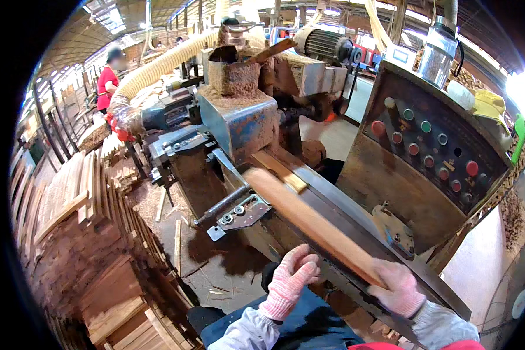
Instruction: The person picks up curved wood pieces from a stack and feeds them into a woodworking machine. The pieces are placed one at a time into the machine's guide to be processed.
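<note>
"So, what have you got at the far left of the frame?"

"Your left side is taken up by stacked boards (pixel 67 186), with more planks (pixel 114 321) piled at the lower left. Above the boards, at the upper left, a person in a red top (pixel 107 84) stands well apart from you."

"And moving in toward the middle?"

"You have a ribbed cream hose (pixel 163 63) curving across the upper left, then a blue housing (pixel 239 122) with sawdust (pixel 233 81) heaped on it. Just below that, a metal bracket (pixel 239 214) juts out to the left."

"How are your hands?"

"Your left hand (pixel 290 277), gloved in pinkish knit, is below the centre, its fingers loosely curled around nothing. Beside it, the long wooden piece (pixel 315 221) slants from the centre to the lower right, a little blurred. A shorter strip (pixel 283 174) lies near its far end. Your right hand (pixel 398 286), gloved alike, grips the near end of the long wooden piece."

"Anything past that?"

"Toward the upper right you face a rusty control panel (pixel 391 169) with coloured buttons (pixel 378 128). A metal bottle (pixel 438 52) stands on top, and a yellow object (pixel 489 104) sits farther right."
</note>
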A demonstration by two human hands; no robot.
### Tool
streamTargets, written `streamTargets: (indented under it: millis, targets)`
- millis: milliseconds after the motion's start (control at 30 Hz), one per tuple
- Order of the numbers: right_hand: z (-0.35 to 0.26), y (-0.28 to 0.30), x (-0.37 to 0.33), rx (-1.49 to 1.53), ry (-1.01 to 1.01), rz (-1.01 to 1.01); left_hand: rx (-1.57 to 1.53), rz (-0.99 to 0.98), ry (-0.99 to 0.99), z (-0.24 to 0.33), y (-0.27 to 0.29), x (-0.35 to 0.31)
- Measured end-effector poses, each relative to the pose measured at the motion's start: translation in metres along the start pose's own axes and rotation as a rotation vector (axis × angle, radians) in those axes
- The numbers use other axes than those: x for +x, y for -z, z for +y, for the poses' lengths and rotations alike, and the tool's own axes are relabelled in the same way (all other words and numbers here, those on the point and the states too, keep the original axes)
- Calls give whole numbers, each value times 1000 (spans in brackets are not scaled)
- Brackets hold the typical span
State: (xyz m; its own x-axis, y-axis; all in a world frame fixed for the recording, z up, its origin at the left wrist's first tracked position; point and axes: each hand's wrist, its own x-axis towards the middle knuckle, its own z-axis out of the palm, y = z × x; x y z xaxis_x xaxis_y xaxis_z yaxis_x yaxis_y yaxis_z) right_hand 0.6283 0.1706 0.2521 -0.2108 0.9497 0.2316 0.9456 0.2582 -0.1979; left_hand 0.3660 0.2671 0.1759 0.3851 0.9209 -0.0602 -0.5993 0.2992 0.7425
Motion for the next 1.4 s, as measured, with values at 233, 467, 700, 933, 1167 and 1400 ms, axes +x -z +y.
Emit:
streamTargets:
  millis: [233,467,700,933,1167,1400]
  targets:
    - [48,-27,-68,-80,-183,166,-47,494,4,-29,144,-39]
    - [55,-93,91,66,48,500,-356,994,-297,2,283,-212]
    - [34,-133,216,338,102,507,-370,1399,-638,87,446,-282]
    - [16,-93,108,31,-30,215,-333,1671,-545,118,550,-292]
    - [40,-31,-90,-331,-45,65,-347,1516,-714,97,496,-276]
    - [39,-47,41,-167,317,191,-58,1654,-628,23,378,-250]
